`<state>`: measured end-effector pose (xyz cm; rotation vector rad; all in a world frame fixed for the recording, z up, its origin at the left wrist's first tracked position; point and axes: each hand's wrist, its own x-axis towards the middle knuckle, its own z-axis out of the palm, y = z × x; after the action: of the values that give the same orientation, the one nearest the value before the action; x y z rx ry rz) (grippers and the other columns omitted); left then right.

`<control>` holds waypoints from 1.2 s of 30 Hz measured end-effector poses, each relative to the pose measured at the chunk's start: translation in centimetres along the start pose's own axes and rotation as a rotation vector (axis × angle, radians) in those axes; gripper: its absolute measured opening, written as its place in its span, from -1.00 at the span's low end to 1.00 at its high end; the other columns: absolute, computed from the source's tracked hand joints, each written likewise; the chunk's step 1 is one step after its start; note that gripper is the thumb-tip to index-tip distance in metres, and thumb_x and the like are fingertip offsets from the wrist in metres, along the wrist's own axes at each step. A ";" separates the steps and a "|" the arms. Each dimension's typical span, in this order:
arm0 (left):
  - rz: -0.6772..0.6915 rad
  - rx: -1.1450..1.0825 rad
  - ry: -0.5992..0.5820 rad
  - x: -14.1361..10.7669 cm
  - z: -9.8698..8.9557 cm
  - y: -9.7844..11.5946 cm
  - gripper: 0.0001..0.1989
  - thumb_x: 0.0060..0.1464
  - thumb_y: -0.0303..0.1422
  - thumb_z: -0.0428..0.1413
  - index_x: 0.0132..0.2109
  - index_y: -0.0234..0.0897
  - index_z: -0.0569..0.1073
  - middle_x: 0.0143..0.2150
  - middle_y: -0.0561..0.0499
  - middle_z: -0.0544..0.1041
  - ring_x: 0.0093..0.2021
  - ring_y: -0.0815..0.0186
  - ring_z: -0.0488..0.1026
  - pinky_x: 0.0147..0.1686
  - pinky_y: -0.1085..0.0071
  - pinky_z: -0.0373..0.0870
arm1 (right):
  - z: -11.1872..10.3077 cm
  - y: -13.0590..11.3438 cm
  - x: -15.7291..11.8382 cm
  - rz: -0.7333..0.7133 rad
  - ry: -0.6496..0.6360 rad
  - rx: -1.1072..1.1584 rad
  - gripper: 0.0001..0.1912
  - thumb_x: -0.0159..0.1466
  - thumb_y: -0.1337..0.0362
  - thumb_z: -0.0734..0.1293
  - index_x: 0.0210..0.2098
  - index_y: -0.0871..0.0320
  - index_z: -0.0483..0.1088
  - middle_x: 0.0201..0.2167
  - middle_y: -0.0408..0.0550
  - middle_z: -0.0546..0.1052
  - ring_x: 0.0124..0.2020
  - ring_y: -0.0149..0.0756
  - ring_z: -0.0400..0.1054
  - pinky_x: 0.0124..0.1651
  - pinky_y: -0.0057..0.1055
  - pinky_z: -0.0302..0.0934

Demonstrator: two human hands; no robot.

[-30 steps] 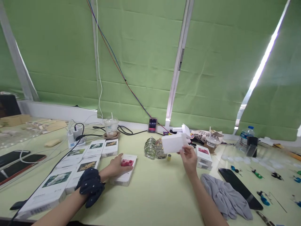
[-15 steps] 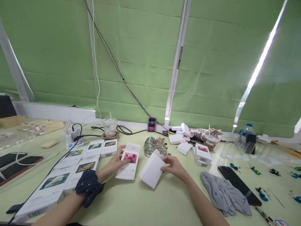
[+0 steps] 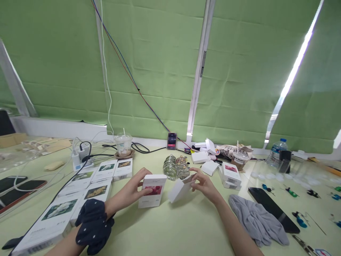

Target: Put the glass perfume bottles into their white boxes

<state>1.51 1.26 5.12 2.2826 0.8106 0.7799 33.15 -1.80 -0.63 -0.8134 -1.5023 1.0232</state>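
Observation:
My left hand (image 3: 135, 191) grips a white card box (image 3: 151, 201) with a pink flower picture, its fingers behind and the thumb across the front. The box stands nearly upright on the table. To its right, my right hand (image 3: 204, 185) holds a plain white carton (image 3: 178, 190) by its right side, tilted, with its upper end looking open. Just behind the carton sit several round glass pieces (image 3: 170, 169), greenish and amber. On the left lie several white boxes with flower pictures (image 3: 57, 213).
White boxes (image 3: 231, 174) and loose small cartons (image 3: 200, 156) lie at the right back. A grey cloth (image 3: 257, 220), a black phone (image 3: 274, 209) and pliers (image 3: 303, 245) are at the right. A plastic cup (image 3: 124, 144) stands behind, near black cables (image 3: 145, 151).
The flower-picture box has tipped up from leaning back to nearly upright and shifted slightly right. My right hand has turned the plain carton and moved it a little right and up.

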 end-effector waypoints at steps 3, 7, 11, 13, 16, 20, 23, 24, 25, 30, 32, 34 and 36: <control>0.073 0.115 -0.023 -0.1 0.3 0.5 -0.87 0.16 -0.44 -0.07 -0.18 -0.20 0.34 -0.16 -0.01 0.26 -0.12 0.29 0.29 -0.13 0.37 0.38 | -0.9 -0.4 0.0 0.021 0.079 0.164 -0.72 0.09 0.13 0.44 -0.43 0.18 0.33 -0.19 -0.04 0.36 -0.32 -0.37 0.31 -0.44 -0.44 0.37; 0.141 0.224 -0.032 -0.2 0.8 1.0 -0.70 0.00 -0.66 -0.13 -0.24 -0.23 0.37 -0.14 -0.01 0.19 -0.05 0.29 0.22 0.05 0.29 0.23 | -1.0 -1.0 0.6 0.003 0.281 0.348 -0.67 0.08 0.08 0.44 -0.41 0.17 0.30 -0.32 -0.12 0.39 -0.35 -0.37 0.32 -0.41 -0.36 0.42; 0.166 0.234 -0.028 -0.2 1.4 1.3 -0.62 -0.08 -0.72 -0.16 -0.25 -0.25 0.39 -0.13 -0.02 0.14 -0.02 0.31 0.20 0.13 0.27 0.14 | 1.5 -2.3 1.0 -0.050 0.304 0.328 -0.68 0.11 0.07 0.42 -0.42 0.19 0.32 -0.31 -0.10 0.41 -0.34 -0.34 0.36 -0.35 -0.28 0.45; 0.179 0.230 -0.014 -0.1 1.7 1.4 -0.62 -0.07 -0.72 -0.15 -0.25 -0.25 0.40 -0.13 -0.02 0.13 -0.03 0.31 0.19 0.12 0.28 0.15 | 3.2 -3.0 1.0 -0.086 0.276 0.252 -0.70 0.15 0.08 0.39 -0.41 0.19 0.33 -0.32 -0.09 0.40 -0.35 -0.33 0.38 -0.34 -0.28 0.45; 0.195 0.216 0.006 -0.1 2.0 1.7 -0.65 -0.02 -0.69 -0.15 -0.26 -0.25 0.42 -0.13 -0.01 0.11 -0.04 0.32 0.19 0.10 0.32 0.17 | 5.3 -3.9 0.8 -0.154 0.249 0.103 -0.74 0.20 0.11 0.35 -0.42 0.19 0.34 -0.33 -0.09 0.35 -0.34 -0.33 0.37 -0.33 -0.33 0.44; 0.203 0.202 0.019 -0.2 2.2 1.7 -0.67 0.04 -0.66 -0.15 -0.26 -0.25 0.43 -0.14 -0.02 0.10 -0.04 0.30 0.18 0.08 0.35 0.19 | 5.8 -4.3 0.3 -0.213 0.216 -0.070 -0.76 0.25 0.13 0.30 -0.42 0.18 0.35 -0.31 -0.09 0.27 -0.34 -0.37 0.33 -0.32 -0.40 0.40; 0.214 0.198 0.028 -0.2 2.3 1.3 -0.67 0.09 -0.62 -0.16 -0.25 -0.24 0.45 -0.14 -0.03 0.10 -0.05 0.29 0.18 0.03 0.37 0.24 | 5.1 -4.1 -0.1 -0.241 0.225 -0.231 -0.75 0.28 0.14 0.26 -0.43 0.17 0.33 -0.36 -0.08 0.26 -0.33 -0.36 0.28 -0.33 -0.44 0.35; 0.218 0.198 0.032 -0.2 2.3 1.2 -0.67 0.10 -0.61 -0.16 -0.24 -0.23 0.45 -0.14 -0.03 0.10 -0.05 0.28 0.18 0.02 0.37 0.24 | 4.8 -4.1 -0.2 -0.254 0.223 -0.294 -0.75 0.29 0.15 0.25 -0.44 0.17 0.32 -0.37 -0.08 0.26 -0.32 -0.36 0.27 -0.34 -0.45 0.33; 0.223 0.198 0.036 -0.2 2.4 1.2 -0.67 0.11 -0.60 -0.16 -0.24 -0.23 0.46 -0.13 -0.03 0.11 -0.05 0.28 0.18 0.03 0.36 0.24 | 4.6 -4.2 -0.4 -0.267 0.215 -0.353 -0.74 0.30 0.15 0.23 -0.45 0.17 0.31 -0.37 -0.07 0.26 -0.32 -0.35 0.25 -0.34 -0.46 0.31; 0.232 0.180 0.035 -0.2 2.5 1.2 -0.71 0.15 -0.55 -0.13 -0.24 -0.22 0.46 -0.12 -0.05 0.14 -0.05 0.26 0.18 0.04 0.32 0.25 | 3.8 -5.0 -1.3 -0.273 0.102 -0.515 -0.79 0.34 0.19 0.15 -0.30 0.14 0.35 -0.23 0.03 0.31 -0.22 -0.28 0.25 -0.28 -0.42 0.26; 0.239 0.170 0.032 -0.2 2.5 1.3 -0.71 0.16 -0.54 -0.13 -0.23 -0.21 0.46 -0.12 -0.04 0.14 -0.05 0.26 0.19 0.03 0.31 0.25 | 3.8 -5.3 -1.6 -0.265 0.069 -0.549 -0.79 0.35 0.20 0.14 -0.16 0.11 0.35 -0.17 0.06 0.31 -0.19 -0.26 0.26 -0.25 -0.39 0.26; 0.247 0.162 0.031 -0.2 2.6 1.3 -0.71 0.17 -0.53 -0.14 -0.22 -0.20 0.47 -0.13 -0.04 0.13 -0.05 0.26 0.19 0.03 0.32 0.25 | 3.8 -5.5 -1.8 -0.271 0.060 -0.585 -0.78 0.36 0.21 0.13 -0.09 0.09 0.34 -0.15 0.06 0.32 -0.20 -0.25 0.26 -0.24 -0.38 0.25; 0.264 0.153 0.034 -0.2 2.6 1.4 -0.70 0.19 -0.52 -0.14 -0.22 -0.20 0.47 -0.14 -0.04 0.13 -0.05 0.27 0.19 0.02 0.33 0.25 | 3.8 -5.6 -1.8 -0.287 0.062 -0.616 -0.77 0.36 0.23 0.13 -0.08 0.07 0.34 -0.15 0.05 0.33 -0.21 -0.25 0.27 -0.24 -0.38 0.23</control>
<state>3.66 -0.67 4.28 2.5547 0.6088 0.9024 29.96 -6.31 3.62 -0.9998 -1.8435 0.3117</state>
